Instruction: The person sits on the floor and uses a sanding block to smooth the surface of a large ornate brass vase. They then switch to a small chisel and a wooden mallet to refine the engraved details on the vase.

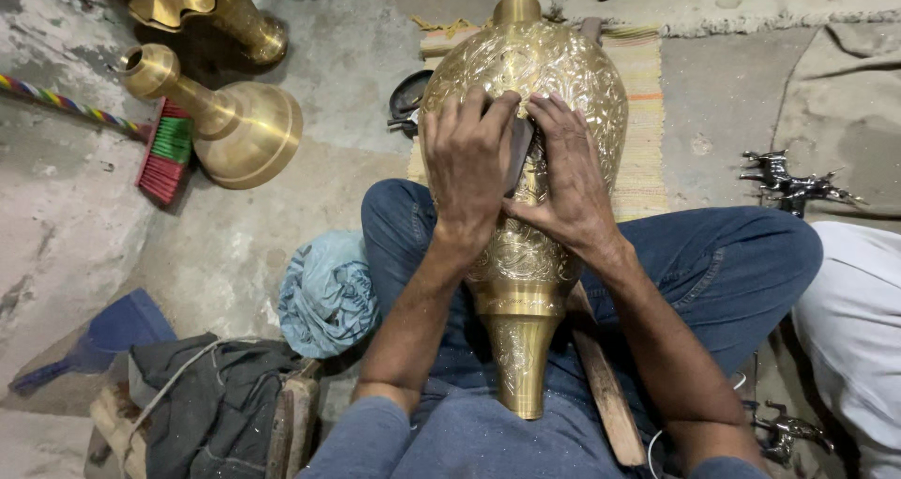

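Vase: engraved brass vase lying across the lap, neck toward the body, under both hands.
Left hand: pressed on its belly, fingers curled over a dark tool (kind unclear).
Right hand: flat beside it, touching the tool.

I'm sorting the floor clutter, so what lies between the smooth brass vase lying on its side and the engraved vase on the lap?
In the head view, mostly bare concrete floor separates the smooth brass vase from the engraved vase; a small dark object lies right beside the engraved one.
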